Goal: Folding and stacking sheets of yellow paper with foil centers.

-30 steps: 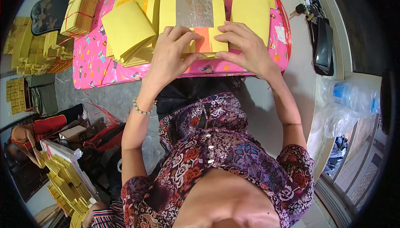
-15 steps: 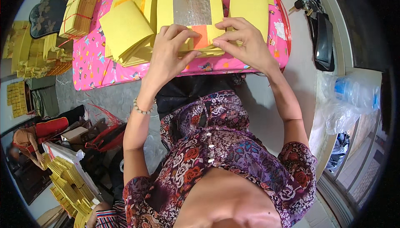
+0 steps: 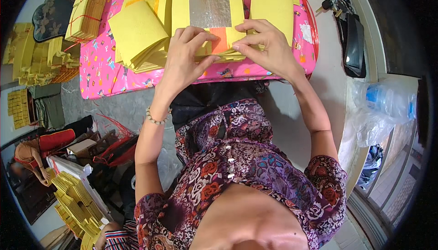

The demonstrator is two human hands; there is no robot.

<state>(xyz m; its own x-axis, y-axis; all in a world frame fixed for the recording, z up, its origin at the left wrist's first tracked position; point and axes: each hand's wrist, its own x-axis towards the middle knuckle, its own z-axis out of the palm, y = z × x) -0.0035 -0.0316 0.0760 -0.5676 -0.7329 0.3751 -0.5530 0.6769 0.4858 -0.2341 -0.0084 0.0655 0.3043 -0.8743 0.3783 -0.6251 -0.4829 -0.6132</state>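
A yellow paper sheet [image 3: 180,8] with a silver square [image 3: 210,9] and an orange patch [image 3: 219,41] lies on a stack in front of me. At its near left corner my left hand [image 3: 187,54] is closed, fingers curled over the paper and thumb at the lower edge. My right hand [image 3: 268,48] pinches the same near edge at the right, between thumb and bent fingers. The orange patch shows between both hands. To the left lies a pile of folded yellow papers [image 3: 139,30]; on the right is another yellow stack [image 3: 273,15].
A pink patterned cover [image 3: 95,77] wraps the table. Red-tied yellow bundles [image 3: 87,10] stand at the far left. Lower left, another person's hand [image 3: 45,177] is by more yellow stacks [image 3: 77,200]. A plastic-wrapped pack [image 3: 388,101] sits at the right.
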